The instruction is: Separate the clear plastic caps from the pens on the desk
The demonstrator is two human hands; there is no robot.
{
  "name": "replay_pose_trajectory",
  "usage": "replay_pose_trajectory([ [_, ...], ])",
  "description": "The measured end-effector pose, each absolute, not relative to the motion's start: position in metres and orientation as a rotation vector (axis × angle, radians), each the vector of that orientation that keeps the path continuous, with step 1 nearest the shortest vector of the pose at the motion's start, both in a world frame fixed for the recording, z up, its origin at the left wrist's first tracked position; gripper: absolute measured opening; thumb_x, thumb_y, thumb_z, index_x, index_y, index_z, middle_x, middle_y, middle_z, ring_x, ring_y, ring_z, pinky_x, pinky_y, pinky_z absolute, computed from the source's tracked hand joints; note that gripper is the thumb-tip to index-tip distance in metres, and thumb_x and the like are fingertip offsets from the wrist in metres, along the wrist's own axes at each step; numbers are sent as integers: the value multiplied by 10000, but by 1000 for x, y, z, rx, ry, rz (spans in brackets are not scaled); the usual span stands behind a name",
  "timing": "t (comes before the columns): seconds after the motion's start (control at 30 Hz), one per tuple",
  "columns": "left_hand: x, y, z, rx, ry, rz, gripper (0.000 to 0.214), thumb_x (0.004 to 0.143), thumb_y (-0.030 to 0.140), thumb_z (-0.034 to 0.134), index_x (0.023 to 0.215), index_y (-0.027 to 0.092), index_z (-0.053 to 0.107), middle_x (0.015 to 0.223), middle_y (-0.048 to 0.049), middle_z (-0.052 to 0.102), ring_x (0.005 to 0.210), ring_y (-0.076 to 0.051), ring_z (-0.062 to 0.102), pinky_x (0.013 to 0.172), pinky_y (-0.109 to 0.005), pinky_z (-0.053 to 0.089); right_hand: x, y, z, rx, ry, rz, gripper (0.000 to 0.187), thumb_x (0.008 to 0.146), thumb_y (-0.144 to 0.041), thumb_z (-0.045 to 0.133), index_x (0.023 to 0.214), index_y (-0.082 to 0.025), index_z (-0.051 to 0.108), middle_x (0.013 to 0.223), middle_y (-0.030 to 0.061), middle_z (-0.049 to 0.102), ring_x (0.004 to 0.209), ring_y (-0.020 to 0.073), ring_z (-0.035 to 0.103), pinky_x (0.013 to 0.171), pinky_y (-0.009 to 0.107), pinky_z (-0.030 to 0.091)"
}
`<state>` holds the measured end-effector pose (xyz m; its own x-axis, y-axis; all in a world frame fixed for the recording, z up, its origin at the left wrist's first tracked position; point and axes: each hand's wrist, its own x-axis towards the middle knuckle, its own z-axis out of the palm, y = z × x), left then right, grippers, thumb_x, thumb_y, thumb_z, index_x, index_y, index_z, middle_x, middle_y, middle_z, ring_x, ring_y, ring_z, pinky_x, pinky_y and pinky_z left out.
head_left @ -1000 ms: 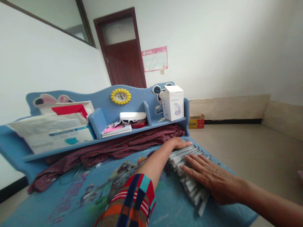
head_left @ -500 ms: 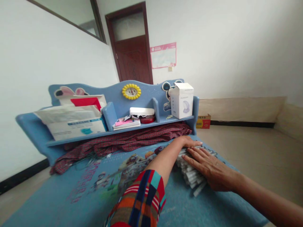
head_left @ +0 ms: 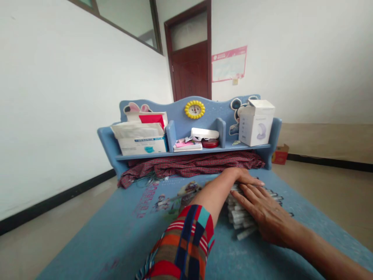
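Note:
A pile of slim white pen-like sticks (head_left: 239, 216) with dark tips lies on the right side of the blue desk (head_left: 96, 237). Across the pile's far side rests my left hand (head_left: 244, 177), fingers stretched out to the right; its palm side is hidden. My right hand (head_left: 264, 208) lies flat over the top and near right of the sticks, fingers extended and close to the left hand. Both hands touch the pile without wrapping round it. One stick pokes out at the near end.
A blue shelf (head_left: 142, 157) stands along the desk's back, with a mask box (head_left: 142, 144), a small red round case (head_left: 210, 144) and a white carton (head_left: 256, 123). Red plaid cloth (head_left: 189, 165) is bunched beneath it. A red box (head_left: 280, 154) sits on the floor beyond.
The view has turned left and levelled, so the shelf and desk appear farther right. Both hands stay on the pile of sticks, with little movement against it.

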<state>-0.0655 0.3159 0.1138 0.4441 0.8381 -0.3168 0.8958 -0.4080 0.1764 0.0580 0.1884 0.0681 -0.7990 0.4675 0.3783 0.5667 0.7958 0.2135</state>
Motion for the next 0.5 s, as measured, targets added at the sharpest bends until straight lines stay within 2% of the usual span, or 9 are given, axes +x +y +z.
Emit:
replay_pose_trajectory([
  [0.3, -113, 261, 120, 2328, 1457, -379, 856, 692, 784, 362, 1155, 103, 597, 1214, -163, 579, 1056, -296, 578, 887, -368, 458, 9, 146, 68, -712, -2647, -451, 916, 549, -61, 515, 1417, -179, 246, 1347, 202, 385, 1268, 391, 293, 1006, 587, 239],
  [0.5, -137, 219, 122, 2330, 1519, -283, 729, 718, 738, 400, 1122, 174, 622, 1153, -122, 628, 1037, -264, 590, 875, -344, 459, -11, 116, 66, -647, -2645, -420, 909, 555, -149, 566, 1410, -180, 259, 1386, 219, 344, 1263, 431, 291, 986, 607, 258],
])
